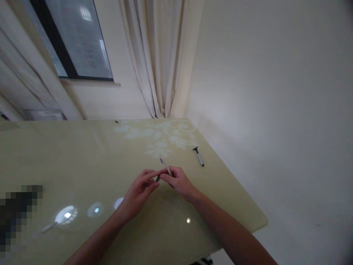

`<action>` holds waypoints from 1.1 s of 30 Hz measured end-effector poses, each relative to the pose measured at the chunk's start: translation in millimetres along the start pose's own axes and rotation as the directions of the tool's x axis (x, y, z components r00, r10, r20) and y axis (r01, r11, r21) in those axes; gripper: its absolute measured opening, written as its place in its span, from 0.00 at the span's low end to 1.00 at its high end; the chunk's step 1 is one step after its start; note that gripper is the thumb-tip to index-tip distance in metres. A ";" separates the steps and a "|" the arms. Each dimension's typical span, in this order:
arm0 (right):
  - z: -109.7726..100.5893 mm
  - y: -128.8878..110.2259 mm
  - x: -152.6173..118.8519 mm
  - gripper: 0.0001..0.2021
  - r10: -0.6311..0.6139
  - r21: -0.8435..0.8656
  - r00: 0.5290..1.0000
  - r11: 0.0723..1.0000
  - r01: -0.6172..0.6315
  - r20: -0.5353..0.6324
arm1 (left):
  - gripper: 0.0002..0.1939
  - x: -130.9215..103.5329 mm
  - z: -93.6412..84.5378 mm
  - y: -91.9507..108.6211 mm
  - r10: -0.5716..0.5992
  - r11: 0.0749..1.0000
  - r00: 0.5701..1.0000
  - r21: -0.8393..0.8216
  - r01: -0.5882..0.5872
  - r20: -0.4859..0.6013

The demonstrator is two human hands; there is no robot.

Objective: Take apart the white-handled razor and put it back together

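Over the table, my right hand (pixel 178 181) is closed around a slim, pale toothbrush (pixel 166 166), its head pointing up and away from me. My left hand (pixel 143 189) meets it from the left, index finger stretched to the right hand's fingers. Between the left thumb and fingers is a small dark piece (pixel 158 179), too small to name. The two hands touch or nearly touch at the fingertips. Beyond the right hand lies a razor (pixel 199 156) with a grey handle and dark head, apart from both hands.
The glossy, pale yellow-green table (pixel 91 162) has a leaf pattern and a rounded right corner. A thin light stick (pixel 49 228) lies at its left front. At the far edge is a small dark object (pixel 116 121). Curtains (pixel 157 55) and a wall (pixel 275 110) stand beyond.
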State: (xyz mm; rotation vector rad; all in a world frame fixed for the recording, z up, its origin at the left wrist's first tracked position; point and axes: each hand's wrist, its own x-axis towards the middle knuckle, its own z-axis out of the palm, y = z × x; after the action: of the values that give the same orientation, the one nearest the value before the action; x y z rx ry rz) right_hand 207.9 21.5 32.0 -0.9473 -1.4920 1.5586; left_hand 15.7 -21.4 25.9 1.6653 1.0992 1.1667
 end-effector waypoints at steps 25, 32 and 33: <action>10.6 -4.0 -8.8 0.18 0.025 0.013 0.994 1.000 -0.026 0.110 | 0.28 -1.8 -8.3 -11.5 0.042 0.999 0.994 -0.001 -0.042 -0.102; 8.4 -4.8 -9.2 0.19 0.120 0.124 0.960 0.980 -0.155 0.251 | 0.21 -3.0 -5.8 -12.3 0.124 0.992 0.987 -0.014 -0.126 -0.098; 7.7 -4.4 -9.1 0.19 0.136 0.145 0.953 0.973 -0.180 0.270 | 0.20 -2.8 -6.2 -12.1 0.132 0.991 0.987 -0.020 -0.135 -0.089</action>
State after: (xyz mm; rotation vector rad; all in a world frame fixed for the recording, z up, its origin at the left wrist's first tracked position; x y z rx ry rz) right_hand 205.1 10.1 36.7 -0.8059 -1.4582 1.9545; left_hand 6.8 -19.7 15.4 1.7032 1.0343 1.3450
